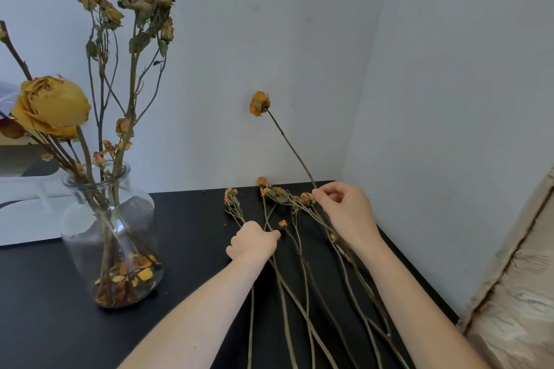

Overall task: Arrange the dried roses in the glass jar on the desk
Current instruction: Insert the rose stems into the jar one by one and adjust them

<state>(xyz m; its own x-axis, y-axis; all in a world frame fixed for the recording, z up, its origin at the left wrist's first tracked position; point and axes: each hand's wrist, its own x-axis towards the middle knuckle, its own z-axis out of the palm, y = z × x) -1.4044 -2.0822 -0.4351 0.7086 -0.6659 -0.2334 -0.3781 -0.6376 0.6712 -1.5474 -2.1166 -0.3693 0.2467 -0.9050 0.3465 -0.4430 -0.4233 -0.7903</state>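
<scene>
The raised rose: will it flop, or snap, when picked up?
Probably stiff: the rose stands nearly straight above the right hand pinching its stem. Likely light, since a fingertip pinch holds it up. Probably brittle: petal bits lie on the desk and in the jar.

Both bare forearms reach forward from the lower edge. The left hand [254, 241] lies knuckles-up, fingers curled around lying stems [283, 293]. The right hand [344, 213], farther forward, pinches a raised rose stem [291, 147] between thumb and fingertips.
</scene>
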